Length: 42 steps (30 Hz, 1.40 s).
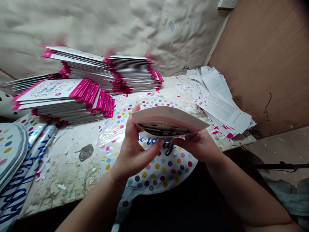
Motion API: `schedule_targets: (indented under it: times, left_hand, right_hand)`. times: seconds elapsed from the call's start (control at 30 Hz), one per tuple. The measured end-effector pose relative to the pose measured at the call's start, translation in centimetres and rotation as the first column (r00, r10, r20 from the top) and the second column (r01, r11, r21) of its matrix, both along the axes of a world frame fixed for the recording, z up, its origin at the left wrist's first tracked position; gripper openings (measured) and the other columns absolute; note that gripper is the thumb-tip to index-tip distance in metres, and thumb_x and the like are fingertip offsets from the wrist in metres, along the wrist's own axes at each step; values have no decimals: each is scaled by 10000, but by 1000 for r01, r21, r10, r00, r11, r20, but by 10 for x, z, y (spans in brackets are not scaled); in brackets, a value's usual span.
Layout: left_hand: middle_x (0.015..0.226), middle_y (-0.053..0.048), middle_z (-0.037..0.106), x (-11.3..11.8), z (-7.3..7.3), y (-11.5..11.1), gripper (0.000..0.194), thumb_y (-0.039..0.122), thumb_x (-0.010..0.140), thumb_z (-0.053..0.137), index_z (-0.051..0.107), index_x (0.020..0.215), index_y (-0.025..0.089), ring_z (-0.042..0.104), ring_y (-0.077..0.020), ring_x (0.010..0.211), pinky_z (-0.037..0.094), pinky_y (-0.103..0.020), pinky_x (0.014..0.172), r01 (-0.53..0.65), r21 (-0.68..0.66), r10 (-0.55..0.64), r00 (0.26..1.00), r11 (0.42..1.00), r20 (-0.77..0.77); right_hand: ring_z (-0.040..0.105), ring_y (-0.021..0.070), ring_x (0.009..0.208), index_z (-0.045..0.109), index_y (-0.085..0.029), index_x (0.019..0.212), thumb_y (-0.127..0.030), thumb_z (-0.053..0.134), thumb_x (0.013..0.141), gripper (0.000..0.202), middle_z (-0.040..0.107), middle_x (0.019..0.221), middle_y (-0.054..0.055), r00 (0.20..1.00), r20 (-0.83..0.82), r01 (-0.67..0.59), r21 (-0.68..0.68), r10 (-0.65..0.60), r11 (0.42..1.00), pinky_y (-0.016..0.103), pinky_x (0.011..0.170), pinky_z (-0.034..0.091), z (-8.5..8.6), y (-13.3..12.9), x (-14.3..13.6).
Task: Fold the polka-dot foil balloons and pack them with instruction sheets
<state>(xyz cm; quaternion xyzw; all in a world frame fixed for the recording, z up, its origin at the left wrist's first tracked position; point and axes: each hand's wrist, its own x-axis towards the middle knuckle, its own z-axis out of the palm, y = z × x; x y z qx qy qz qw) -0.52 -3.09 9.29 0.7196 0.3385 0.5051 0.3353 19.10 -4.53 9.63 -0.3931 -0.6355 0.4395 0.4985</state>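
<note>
My left hand (135, 149) and my right hand (204, 145) hold a paper packet (166, 114) between them, one at each end. The packet bows open along its edge, and dark printing shows on the inside. Both thumbs press on the near side, while most of the other fingers are hidden behind it. Beneath my hands lies a flat, round foil balloon (156, 175), white with coloured dots and dark blue script. Its tail hangs over the table's front edge at the lower left.
Stacked white packets with pink edges (58, 96) stand at the left, with more piled behind (135, 72). Further flat dotted balloons (12, 151) lie at the far left. Loose paper sheets (217, 100) heap at the right beside a brown board (265, 64). Scraps litter the worn tabletop (70, 174).
</note>
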Motion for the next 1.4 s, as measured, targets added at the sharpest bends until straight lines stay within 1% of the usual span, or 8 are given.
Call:
schedule_targets:
  times: [0.3,0.43,0.57,0.67,0.73,0.8,1.07,1.4]
  left_hand:
    - [1357,-56,429,-2,25,-7,861,177,651,756,294,1358,341,467,-261,1193,458,-390,947,-42,-127,57,992,991,111]
    - [1029,-53,656,-13,25,1,441,236,701,720,586,1121,209,605,-236,971,514,-336,805,-14,-363,71,987,932,145]
    - [531,16,588,-23,7,11,193,335,735,680,638,699,149,558,-105,513,440,-199,480,90,-643,-45,995,760,85]
    - [412,34,517,-21,-19,7,246,352,704,683,584,637,137,440,-56,358,318,-158,362,145,-845,-42,989,515,144]
    - [447,1,573,-15,-34,-2,223,321,681,687,596,691,118,478,-64,373,346,-154,379,179,-910,18,980,373,200]
    - [468,-21,601,-9,-44,-12,211,294,679,678,603,718,100,509,-71,397,373,-151,402,203,-925,69,969,320,237]
    - [425,-13,585,1,-48,-28,197,283,684,667,605,668,96,506,-71,381,376,-148,407,222,-894,127,948,389,290]
    - [474,-43,618,-1,-42,-28,215,286,710,657,622,682,76,556,-86,427,413,-147,429,242,-896,113,947,372,302]
  right_hand:
    - [652,172,754,572,-253,1032,-230,750,671,403,680,839,-7,991,-128,43,-28,-46,999,306,653,551,10,8,-5]
    - [633,176,800,649,-224,899,-330,737,685,254,681,858,6,991,-129,38,-5,-38,999,312,701,520,14,26,4]
    - [557,141,586,629,-158,718,-501,511,833,380,609,638,22,979,192,92,-96,-73,991,267,524,435,7,55,16]
    - [555,153,633,622,-156,738,-403,442,887,340,613,685,44,806,529,240,118,-266,964,276,579,427,-10,58,12]
    - [581,175,754,643,-170,849,-282,471,874,206,647,820,64,722,646,80,276,-247,958,296,680,441,-24,46,1]
    - [585,190,821,656,-181,902,-209,465,867,196,656,890,79,685,718,-153,304,-120,940,310,733,445,-36,30,-11]
    - [593,195,798,665,-163,840,-167,481,858,185,659,843,73,682,728,-257,331,-72,908,323,716,468,-48,12,-25]
    - [598,171,926,638,-185,955,-219,540,840,155,664,959,63,850,527,-154,214,18,965,318,851,471,-48,17,-24]
